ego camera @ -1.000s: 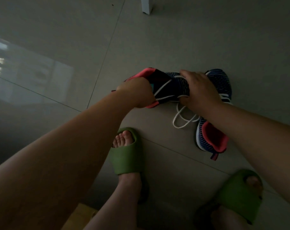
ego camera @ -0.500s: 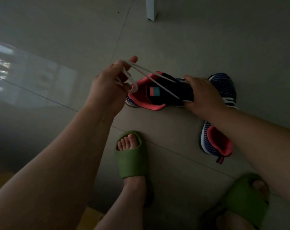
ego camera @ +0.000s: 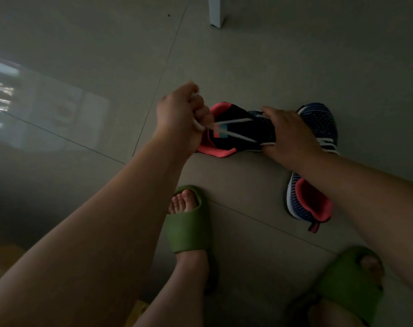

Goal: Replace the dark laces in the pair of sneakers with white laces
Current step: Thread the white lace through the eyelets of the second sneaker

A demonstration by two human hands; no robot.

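Observation:
Two dark blue knit sneakers with coral-pink lining lie on the tiled floor. The nearer-left sneaker (ego camera: 238, 135) lies crosswise, its opening toward the left. My left hand (ego camera: 180, 112) is fisted around both ends of its white lace (ego camera: 233, 128), which runs taut from the fist to the eyelets. My right hand (ego camera: 288, 135) grips this sneaker's forefoot and pins it down. The second sneaker (ego camera: 315, 166) lies behind and under my right forearm, toe away from me, with a white lace across its middle. No dark lace shows.
My feet in green slides (ego camera: 189, 223) stand just below the sneakers, the other slide (ego camera: 349, 282) at the lower right. A white furniture leg (ego camera: 217, 11) stands at the top. A bright reflection covers the floor tiles on the left.
My left hand went from the sneaker's collar up and left with the lace ends, then closed into a fist nearer the collar. The loose loops on the floor are gone. My right hand stays on the forefoot.

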